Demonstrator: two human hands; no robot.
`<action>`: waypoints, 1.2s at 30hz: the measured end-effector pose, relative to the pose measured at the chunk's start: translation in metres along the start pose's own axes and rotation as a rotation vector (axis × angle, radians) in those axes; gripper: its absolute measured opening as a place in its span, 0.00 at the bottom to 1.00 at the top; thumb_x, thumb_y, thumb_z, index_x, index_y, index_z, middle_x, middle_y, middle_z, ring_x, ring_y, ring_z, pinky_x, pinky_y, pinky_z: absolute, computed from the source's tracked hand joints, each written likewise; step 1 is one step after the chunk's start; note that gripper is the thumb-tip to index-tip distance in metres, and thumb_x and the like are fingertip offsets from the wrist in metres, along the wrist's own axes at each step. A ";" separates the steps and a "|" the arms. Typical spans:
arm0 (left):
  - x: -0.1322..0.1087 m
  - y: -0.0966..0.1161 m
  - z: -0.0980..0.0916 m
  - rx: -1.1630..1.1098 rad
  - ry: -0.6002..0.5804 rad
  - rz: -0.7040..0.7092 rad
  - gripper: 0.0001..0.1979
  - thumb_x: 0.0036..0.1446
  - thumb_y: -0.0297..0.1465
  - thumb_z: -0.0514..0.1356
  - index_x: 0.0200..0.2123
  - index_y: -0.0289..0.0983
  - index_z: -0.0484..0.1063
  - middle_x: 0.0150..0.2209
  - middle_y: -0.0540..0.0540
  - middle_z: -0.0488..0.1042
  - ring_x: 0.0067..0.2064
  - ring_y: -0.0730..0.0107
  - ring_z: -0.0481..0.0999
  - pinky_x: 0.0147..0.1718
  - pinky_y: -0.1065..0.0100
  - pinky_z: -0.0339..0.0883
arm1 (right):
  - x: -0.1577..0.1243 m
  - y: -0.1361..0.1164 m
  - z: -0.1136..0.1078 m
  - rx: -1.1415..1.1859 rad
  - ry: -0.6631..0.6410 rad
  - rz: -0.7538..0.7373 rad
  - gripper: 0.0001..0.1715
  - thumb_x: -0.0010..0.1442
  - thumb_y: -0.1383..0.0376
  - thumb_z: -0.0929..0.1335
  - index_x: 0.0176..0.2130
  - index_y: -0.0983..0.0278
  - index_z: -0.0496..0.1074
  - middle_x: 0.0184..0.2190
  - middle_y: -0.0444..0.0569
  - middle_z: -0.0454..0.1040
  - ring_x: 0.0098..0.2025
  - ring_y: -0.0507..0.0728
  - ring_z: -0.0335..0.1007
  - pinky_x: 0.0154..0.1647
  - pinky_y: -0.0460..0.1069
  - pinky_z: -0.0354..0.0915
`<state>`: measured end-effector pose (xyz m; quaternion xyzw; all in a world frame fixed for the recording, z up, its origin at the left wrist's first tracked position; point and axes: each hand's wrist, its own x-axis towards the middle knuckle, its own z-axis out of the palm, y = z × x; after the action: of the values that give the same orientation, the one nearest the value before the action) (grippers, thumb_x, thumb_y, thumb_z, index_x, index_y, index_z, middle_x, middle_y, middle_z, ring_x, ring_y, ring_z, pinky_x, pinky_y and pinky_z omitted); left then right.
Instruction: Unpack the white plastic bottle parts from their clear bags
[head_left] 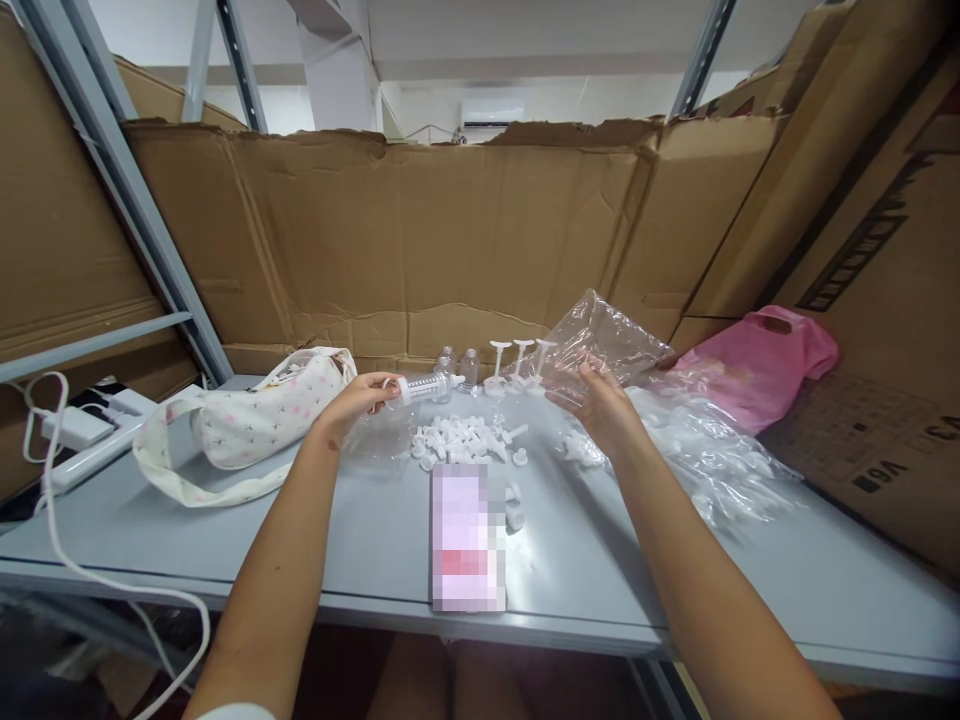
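Clear plastic is gripped at the centre left of the frame, where a syringe barrel [424, 389] with dark graduation marks is held by the left hand [365, 394], its fingers clamped on the wide end and the narrow white tip pointed rightward. Right of centre, the right hand [604, 402] is held at a transparent bag [611, 335], with its thumb raised and its other fingers partly covered by the film; whether the film is pinched cannot be told. Between the hands, small clear bottles [469, 369] and three white T-topped plungers [523, 364] are stood upright near the cardboard wall [450, 230]. Nearer the frame's centre, a pile of small white plastic parts [459, 440] is spread on the grey table [375, 550], just above a pixelated pinkish rectangle [459, 530]. At right, more white pieces are enclosed in a crumpled clear bag [709, 450], beside which a pink plastic bag [750, 370] is placed. At left, a patterned white fabric bag [262, 415] is laid, with a white cable [112, 583] draped over the table edge at lower left.
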<state>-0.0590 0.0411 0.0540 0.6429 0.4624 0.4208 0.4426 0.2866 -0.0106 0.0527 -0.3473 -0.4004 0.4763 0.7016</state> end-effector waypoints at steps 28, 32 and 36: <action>-0.012 0.015 0.031 -0.022 0.092 0.140 0.24 0.44 0.42 0.64 0.42 0.32 0.70 0.32 0.45 0.73 0.25 0.75 0.69 0.26 0.71 0.64 | 0.005 -0.006 -0.006 0.169 0.109 -0.035 0.11 0.58 0.59 0.63 0.42 0.52 0.70 0.38 0.42 0.75 0.36 0.53 0.74 0.41 0.52 0.72; -0.013 0.007 0.048 0.164 0.103 0.192 0.20 0.48 0.40 0.61 0.42 0.35 0.71 0.37 0.44 0.73 0.27 0.73 0.71 0.28 0.69 0.66 | 0.004 -0.004 -0.005 0.149 0.051 0.002 0.11 0.57 0.59 0.65 0.41 0.51 0.71 0.36 0.41 0.75 0.34 0.52 0.74 0.39 0.51 0.71; -0.003 -0.006 0.070 0.409 0.103 0.297 0.16 0.52 0.35 0.58 0.44 0.40 0.72 0.40 0.46 0.74 0.40 0.65 0.72 0.41 0.66 0.64 | -0.003 -0.006 0.004 0.167 0.065 0.078 0.11 0.58 0.61 0.63 0.40 0.53 0.72 0.35 0.41 0.76 0.32 0.52 0.74 0.36 0.49 0.71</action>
<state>0.0053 0.0264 0.0297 0.7577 0.4601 0.4110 0.2127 0.2850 -0.0151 0.0590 -0.3182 -0.3226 0.5234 0.7216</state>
